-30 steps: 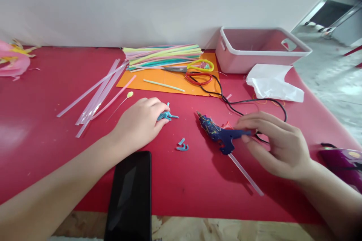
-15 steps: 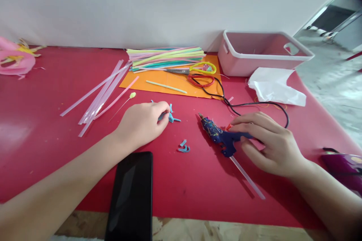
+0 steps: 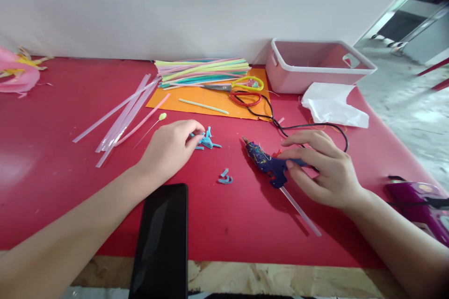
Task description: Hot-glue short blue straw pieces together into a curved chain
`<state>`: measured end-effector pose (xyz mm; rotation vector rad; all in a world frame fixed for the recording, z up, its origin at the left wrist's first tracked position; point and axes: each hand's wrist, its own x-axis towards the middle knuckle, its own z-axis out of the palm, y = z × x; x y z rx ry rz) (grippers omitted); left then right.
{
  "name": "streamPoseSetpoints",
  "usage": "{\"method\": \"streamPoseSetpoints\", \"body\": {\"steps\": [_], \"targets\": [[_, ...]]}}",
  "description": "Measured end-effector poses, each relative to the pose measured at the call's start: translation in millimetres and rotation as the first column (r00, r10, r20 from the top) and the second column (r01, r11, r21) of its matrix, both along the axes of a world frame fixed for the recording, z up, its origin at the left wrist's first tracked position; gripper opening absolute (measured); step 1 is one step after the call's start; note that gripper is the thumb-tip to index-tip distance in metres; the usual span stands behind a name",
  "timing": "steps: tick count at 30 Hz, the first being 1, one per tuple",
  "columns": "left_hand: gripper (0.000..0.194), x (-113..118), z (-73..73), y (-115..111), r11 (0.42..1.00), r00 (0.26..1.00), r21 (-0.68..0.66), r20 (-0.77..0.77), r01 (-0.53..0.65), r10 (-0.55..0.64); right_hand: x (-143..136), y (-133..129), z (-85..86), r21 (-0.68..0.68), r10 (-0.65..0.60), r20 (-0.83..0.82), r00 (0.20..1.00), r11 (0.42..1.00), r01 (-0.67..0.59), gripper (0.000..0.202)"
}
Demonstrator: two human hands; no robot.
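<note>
My left hand is closed, thumb and forefinger pinched at a small heap of blue cut pieces; a bit of blue shows between the fingertips. More blue scraps lie nearer to me. My right hand has thumb and fingers about the handle of a dark blue hot glue gun. Coloured strands cover its front, and the nozzle points away to the left. A clear glue stick juts out of its rear towards me.
Behind, bundled pastel stems and scissors rest on orange card. Clear glue sticks and a yellow-tipped wire lie left. A pink bin, white paper and purple device stand right; a phone lies in front.
My left hand has shifted slightly off the blue heap, so more pieces show. My right hand's upper fingers have lifted and spread a little at the glue gun. The whole view has shifted slightly.
</note>
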<state>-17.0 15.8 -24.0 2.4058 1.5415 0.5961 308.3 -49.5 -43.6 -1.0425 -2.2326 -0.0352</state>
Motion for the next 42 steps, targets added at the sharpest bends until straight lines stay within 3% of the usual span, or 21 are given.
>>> {"method": "streamPoseSetpoints", "body": {"steps": [5,11,15,20,24,31,34,38,42], "targets": [[0.021,-1.7,-3.5,-0.7,0.997,0.994,-0.075,0.111,0.007,0.001,-3.4,-0.6,-0.6,0.012,-0.017,-0.003,1.0,1.0,0.017,0.022],[0.02,-6.0,-3.2,-2.7,0.999,0.995,-0.051,0.102,0.003,0.002,-6.6,-2.1,1.5,0.015,-0.022,-0.012,1.0,1.0,0.023,0.022],[0.009,6.5,2.0,-16.6,0.99,0.945,-0.139,0.325,0.0,0.046,-12.5,-5.3,7.2,0.031,-0.025,-0.067,0.997,0.999,0.027,0.023],[0.018,43.3,1.6,-48.9,0.936,0.821,-0.255,0.568,0.243,-0.058,-33.6,-18.3,12.3,-0.012,0.044,-0.143,0.989,0.999,-0.046,0.024],[0.025,63.4,-6.2,-63.7,0.9,0.786,-0.228,0.594,0.371,-0.174,-46.4,-26.4,7.0,0.022,0.019,-0.096,0.995,1.0,-0.017,0.02],[0.027,68.2,-18.4,-67.2,0.912,0.759,-0.156,0.615,0.381,-0.212,-45.2,-25.5,4.0,0.052,-0.057,0.003,0.998,0.997,0.056,0.011],[0.024,67.6,-18.8,-64.4,0.921,0.775,-0.135,0.592,0.366,-0.222,-45.3,-24.5,4.9,0.015,-0.053,-0.046,0.998,0.998,0.054,0.009],[0.004,65.3,-17.6,-56.5,0.932,0.823,-0.014,0.475,0.362,-0.312,-44.8,-23.6,4.9,-0.104,-0.063,-0.159,0.985,0.993,0.046,0.009],[0.007,64.8,-20.2,-52.7,0.919,0.814,0.054,0.445,0.391,-0.373,-43.6,-23.1,3.5,-0.117,-0.067,-0.184,0.981,0.992,0.046,0.007]]}}
